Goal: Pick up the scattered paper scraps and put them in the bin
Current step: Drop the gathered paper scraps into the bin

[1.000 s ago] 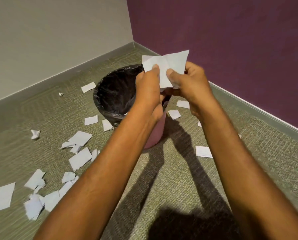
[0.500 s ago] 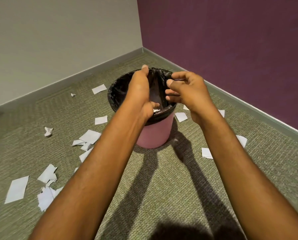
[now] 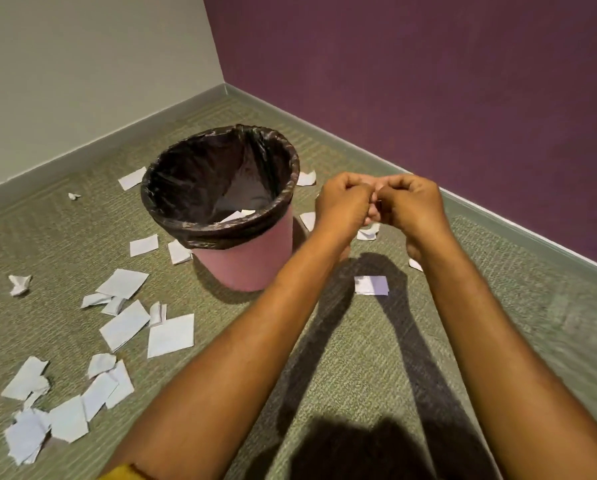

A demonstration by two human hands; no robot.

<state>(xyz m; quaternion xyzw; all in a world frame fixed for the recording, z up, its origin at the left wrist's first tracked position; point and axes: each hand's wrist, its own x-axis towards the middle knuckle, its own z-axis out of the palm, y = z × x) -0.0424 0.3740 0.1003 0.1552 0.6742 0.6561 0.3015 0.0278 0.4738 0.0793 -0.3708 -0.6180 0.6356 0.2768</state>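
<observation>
- Both hands have left the bin's rim: the left hand and right hand now hang knuckle to knuckle at about 3 o'clock of the bin, fingers curled shut (whether on anything I cannot tell).
- The bin is round, pink plastic, with a crinkled, glossy black liner; flat white scraps in the bin lie at the bottom.
- Paper scraps, squarish or crumpled, litter the ribbed green carpet, mostly at 7 o'clock of the bin.

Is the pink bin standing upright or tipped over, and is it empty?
Upright and not empty. The pink bin stands on its base on the carpet, its black liner open upward, with white paper scraps inside.
</observation>
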